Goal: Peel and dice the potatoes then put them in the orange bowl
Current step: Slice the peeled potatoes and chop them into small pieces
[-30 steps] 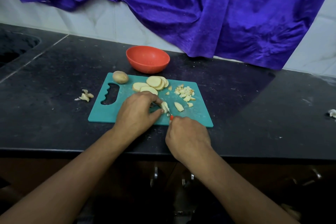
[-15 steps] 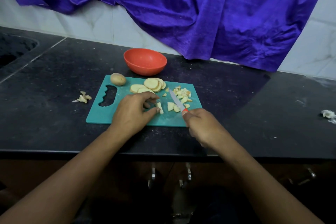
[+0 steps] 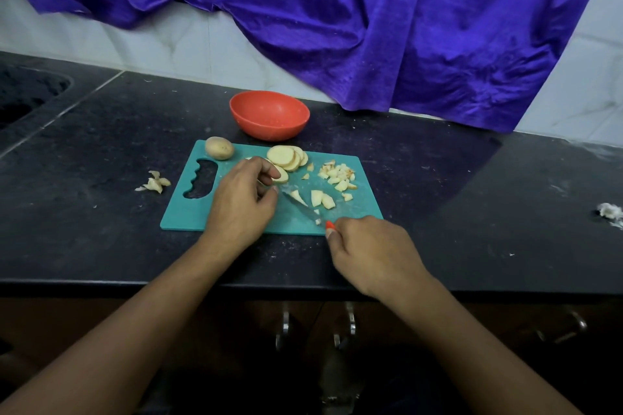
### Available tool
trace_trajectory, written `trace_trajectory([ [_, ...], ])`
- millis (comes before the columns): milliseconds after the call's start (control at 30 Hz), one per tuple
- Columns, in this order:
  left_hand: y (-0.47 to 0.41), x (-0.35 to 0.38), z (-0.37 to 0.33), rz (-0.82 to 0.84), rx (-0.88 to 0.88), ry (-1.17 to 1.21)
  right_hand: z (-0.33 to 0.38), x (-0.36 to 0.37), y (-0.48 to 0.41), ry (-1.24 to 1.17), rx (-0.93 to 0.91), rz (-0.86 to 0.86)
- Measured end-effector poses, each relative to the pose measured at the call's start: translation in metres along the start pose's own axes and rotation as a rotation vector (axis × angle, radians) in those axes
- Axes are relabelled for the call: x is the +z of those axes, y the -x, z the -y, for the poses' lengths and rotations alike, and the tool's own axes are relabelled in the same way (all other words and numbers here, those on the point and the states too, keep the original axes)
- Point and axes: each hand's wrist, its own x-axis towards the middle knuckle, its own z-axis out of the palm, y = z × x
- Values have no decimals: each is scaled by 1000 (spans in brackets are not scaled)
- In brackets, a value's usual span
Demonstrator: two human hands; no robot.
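Potato seemingly unpeeled; slices fanned; dice scattered; orange bowl upright.

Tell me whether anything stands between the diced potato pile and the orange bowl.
Nothing visible does. Between the diced pile and the orange bowl lie only bare cutting board and counter; the stack of slices sits just left of that line.

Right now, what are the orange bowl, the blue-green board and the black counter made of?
The orange bowl looks like plastic: one even colour and a smooth, matte wall. The board seems to be plastic too: flat teal, finely textured, with a moulded grip hole. The counter looks like polished dark stone, perhaps granite: it is speckled and faintly shiny.
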Motion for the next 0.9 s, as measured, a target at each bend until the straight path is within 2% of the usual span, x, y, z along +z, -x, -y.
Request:
trace_trajectory([
  [233,-1,1,1,37,22,-44,-29,-1,-26,12,92,20],
  [333,-2,2,1,49,26,-61,-40,4,-36,-207,130,13],
  [400,-5,3,-1,80,36,-92,-46,7,-39,-351,155,-77],
  [667,-40,22,-23,317,123,-298,-56,32,-32,-376,92,-416],
  [900,-72,44,-29,446,277,-471,-60,38,-32,-428,71,-479],
])
